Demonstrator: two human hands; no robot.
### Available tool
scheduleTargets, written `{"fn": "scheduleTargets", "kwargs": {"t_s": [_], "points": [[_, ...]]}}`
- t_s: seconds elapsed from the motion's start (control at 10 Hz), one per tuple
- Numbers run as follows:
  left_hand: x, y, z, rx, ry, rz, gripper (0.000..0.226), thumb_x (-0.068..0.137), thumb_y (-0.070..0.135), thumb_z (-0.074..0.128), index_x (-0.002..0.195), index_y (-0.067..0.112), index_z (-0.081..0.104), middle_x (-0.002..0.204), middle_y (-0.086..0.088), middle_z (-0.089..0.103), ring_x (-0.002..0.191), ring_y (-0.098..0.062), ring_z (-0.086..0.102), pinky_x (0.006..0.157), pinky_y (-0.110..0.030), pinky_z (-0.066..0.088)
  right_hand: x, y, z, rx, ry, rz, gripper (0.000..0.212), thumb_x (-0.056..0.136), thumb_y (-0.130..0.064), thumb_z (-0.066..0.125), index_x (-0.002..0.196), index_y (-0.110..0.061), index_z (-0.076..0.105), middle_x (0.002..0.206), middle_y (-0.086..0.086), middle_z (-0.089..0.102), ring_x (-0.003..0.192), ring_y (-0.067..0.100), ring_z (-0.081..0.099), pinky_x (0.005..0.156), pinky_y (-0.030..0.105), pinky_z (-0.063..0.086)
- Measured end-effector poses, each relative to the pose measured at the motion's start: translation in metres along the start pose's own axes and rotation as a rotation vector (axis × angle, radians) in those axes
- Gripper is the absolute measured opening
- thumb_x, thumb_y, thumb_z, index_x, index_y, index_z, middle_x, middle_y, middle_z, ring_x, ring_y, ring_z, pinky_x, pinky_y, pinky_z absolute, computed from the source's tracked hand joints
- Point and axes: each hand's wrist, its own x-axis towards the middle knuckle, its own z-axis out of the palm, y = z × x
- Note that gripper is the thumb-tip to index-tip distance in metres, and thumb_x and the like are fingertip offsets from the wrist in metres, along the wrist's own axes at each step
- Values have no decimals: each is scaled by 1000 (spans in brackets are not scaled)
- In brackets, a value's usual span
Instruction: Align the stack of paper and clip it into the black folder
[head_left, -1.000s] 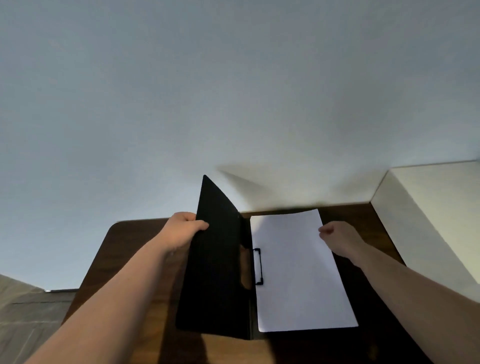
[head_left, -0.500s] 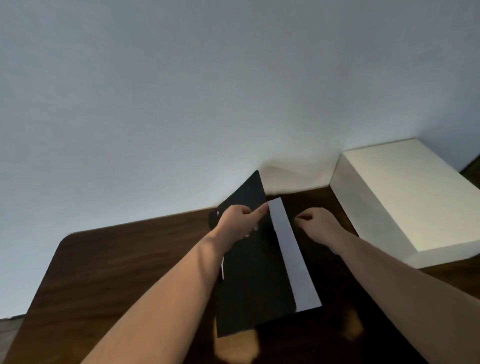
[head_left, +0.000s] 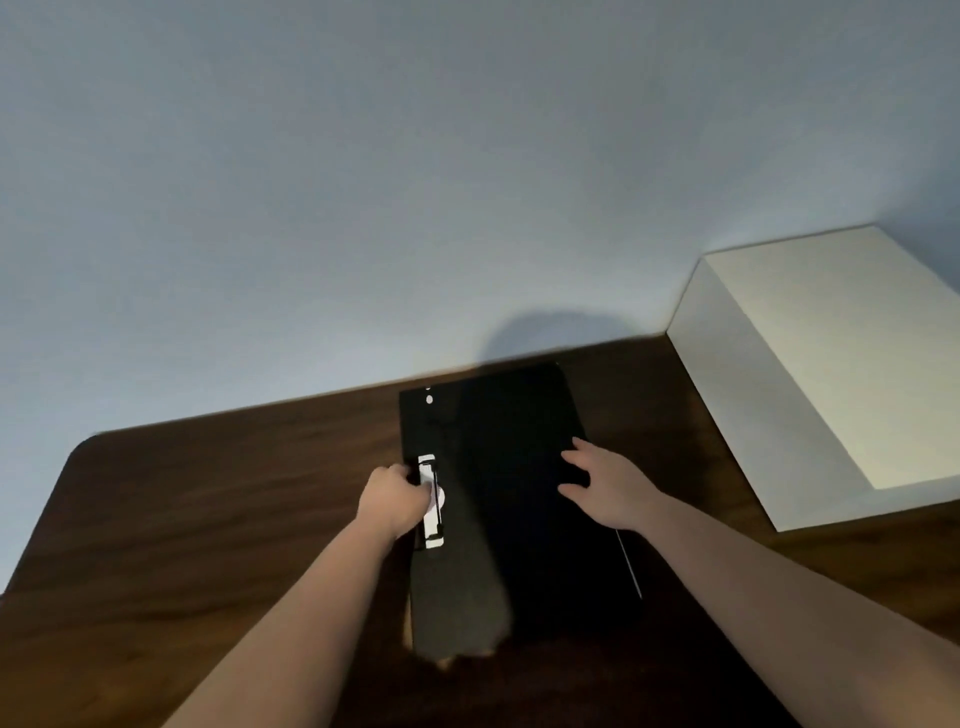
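One black folder (head_left: 498, 499) lies closed on the brown table (head_left: 218, 509), between my two hands. My left hand (head_left: 396, 498) is curled at the folder's left edge, fingers closed on what appears to be the white-backed clip (head_left: 430, 501); the view there is dim. My right hand (head_left: 605, 486) rests open, fingers spread on the cover's right side. One thin sliver of paper (head_left: 629, 566) shows below that hand. One white box (head_left: 810, 374) stands well right of it.
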Motion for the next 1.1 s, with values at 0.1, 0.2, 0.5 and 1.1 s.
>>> {"fn": "scheduleTargets", "kwargs": {"t_s": [0.1, 0.2, 0.5, 1.1], "points": [[7, 4, 7, -150, -33, 52, 28, 94, 21, 49, 101, 3, 69, 110, -14, 65, 82, -20, 65, 66, -23, 44, 7, 5, 3, -84, 8, -32, 63, 95, -34, 48, 150, -14, 24, 162, 4, 10, 150, 19, 9, 118, 34, 17], [13, 16, 16, -274, -119, 64, 35, 92, 21, 51, 122, 8, 64, 129, -9, 59, 103, -20, 63, 83, -26, 48, 15, 17, -4, -137, 21, -21, 63, 97, -35, 42, 151, -11, 20, 162, 7, 10, 150, 21, 8, 119, 35, 16], [0, 84, 56, -558, -258, 108, 37, 97, 3, 45, 67, 26, 44, 78, 3, 52, 73, -6, 49, 67, -16, 37, 33, 60, -34, -112, 127, 87, 63, 100, -35, 33, 151, -5, 11, 161, 16, 3, 150, 29, 3, 120, 35, 9], [-4, 109, 66, -389, -233, 222, 51, 98, 18, 46, 146, 5, 35, 151, -10, 42, 139, -23, 39, 111, -30, 31, 39, 90, -52, -20, 211, 124, 64, 98, -32, 39, 151, -5, 14, 162, 10, 7, 150, 23, 5, 119, 32, 9]]}}
